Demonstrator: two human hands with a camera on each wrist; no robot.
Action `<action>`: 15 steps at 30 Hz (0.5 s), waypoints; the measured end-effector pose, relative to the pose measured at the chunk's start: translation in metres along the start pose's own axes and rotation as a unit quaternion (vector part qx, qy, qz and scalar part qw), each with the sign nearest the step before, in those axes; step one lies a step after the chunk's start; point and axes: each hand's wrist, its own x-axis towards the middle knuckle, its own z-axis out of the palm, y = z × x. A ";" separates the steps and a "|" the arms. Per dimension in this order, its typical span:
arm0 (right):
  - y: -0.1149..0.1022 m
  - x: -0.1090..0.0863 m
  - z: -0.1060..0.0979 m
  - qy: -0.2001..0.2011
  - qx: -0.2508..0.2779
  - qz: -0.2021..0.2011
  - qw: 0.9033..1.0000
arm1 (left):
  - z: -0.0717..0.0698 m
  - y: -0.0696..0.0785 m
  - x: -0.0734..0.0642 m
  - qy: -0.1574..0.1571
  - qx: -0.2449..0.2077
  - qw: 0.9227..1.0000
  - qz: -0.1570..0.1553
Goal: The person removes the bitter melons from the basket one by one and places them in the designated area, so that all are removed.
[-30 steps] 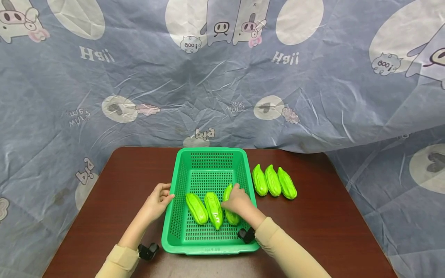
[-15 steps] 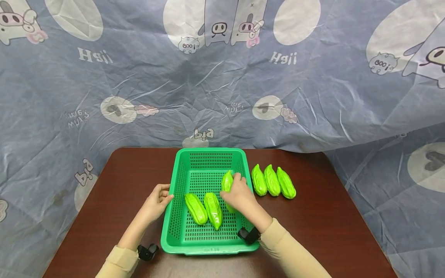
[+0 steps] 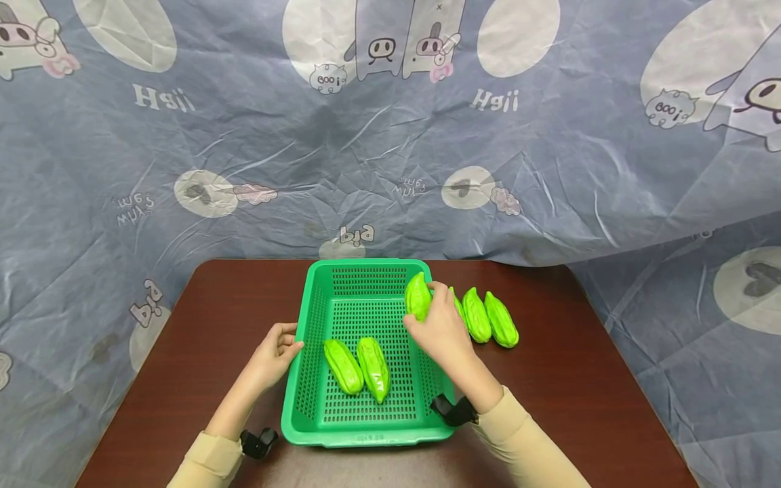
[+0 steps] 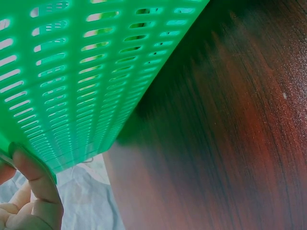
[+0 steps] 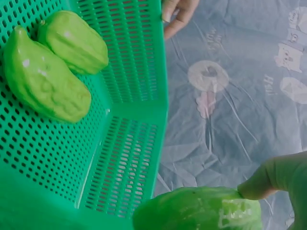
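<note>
In the head view my right hand (image 3: 444, 332) grips a bright green bitter melon (image 3: 417, 296) over the right rim of the basket. The right wrist view shows the thumb against this held bitter melon (image 5: 199, 211). My left hand (image 3: 277, 352) holds the left rim of the green plastic basket (image 3: 369, 439), and its curled finger on the rim shows in the left wrist view. Two more bitter melons, a left one (image 3: 344, 367) and a right one (image 3: 373, 369), lie side by side on the basket floor.
Right of the basket, three bitter melons stand in a row on the dark wooden table (image 3: 549, 379); my right hand partly hides the nearest. Among them are a middle one (image 3: 476, 315) and an outer one (image 3: 502, 320). A patterned grey-blue cloth (image 3: 342, 149) hangs behind the table.
My right hand has lifted a bitter melon off the basket floor and carried it up and right to the right rim. The left hand stays on the left rim.
</note>
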 end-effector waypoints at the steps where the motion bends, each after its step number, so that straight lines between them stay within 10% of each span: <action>1: 0.002 0.000 -0.002 0.005 0.001 -0.001 1.000 | 0.000 0.000 0.000 0.000 0.001 1.000 0.000; 15: 0.044 -0.004 -0.032 0.039 0.024 -0.003 0.999 | 0.000 -0.001 0.001 -0.001 -0.003 1.000 -0.001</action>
